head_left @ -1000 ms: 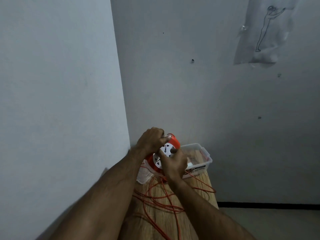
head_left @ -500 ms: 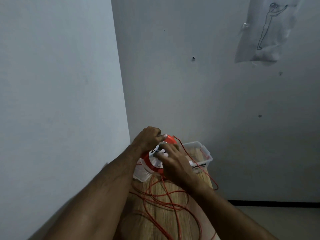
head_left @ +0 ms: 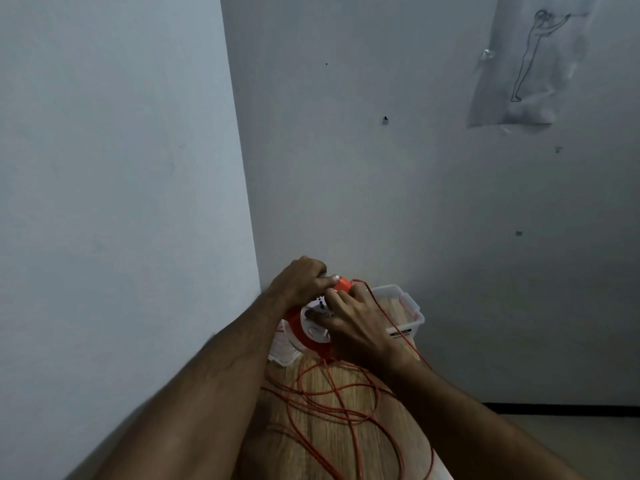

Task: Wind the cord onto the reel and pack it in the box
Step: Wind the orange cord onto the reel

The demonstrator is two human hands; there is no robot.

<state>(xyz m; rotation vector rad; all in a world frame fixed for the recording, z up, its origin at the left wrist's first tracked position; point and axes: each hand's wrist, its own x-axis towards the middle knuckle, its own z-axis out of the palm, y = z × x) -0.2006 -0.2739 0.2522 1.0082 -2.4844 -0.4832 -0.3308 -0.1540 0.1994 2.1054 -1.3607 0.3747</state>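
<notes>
An orange reel (head_left: 298, 328) with a white socket face is held upright above the far end of the wooden table (head_left: 346, 441). My left hand (head_left: 301, 280) grips its top rim from the left. My right hand (head_left: 356, 323) lies across the white face, with a strand of the orange cord (head_left: 332, 407) running over its back. The remaining cord lies in loose loops on the table below the reel. The clear plastic box (head_left: 405, 306) stands just behind the reel, against the wall, partly hidden by my hands.
The table stands in a corner, with a wall close on the left and another behind. A clear lid or second plastic piece (head_left: 282, 351) lies under the reel at the left. A paper drawing (head_left: 530, 64) hangs on the back wall.
My right hand has moved from the lower front of the reel up and across its face, carrying a cord strand over the top. The left hand has kept its grip.
</notes>
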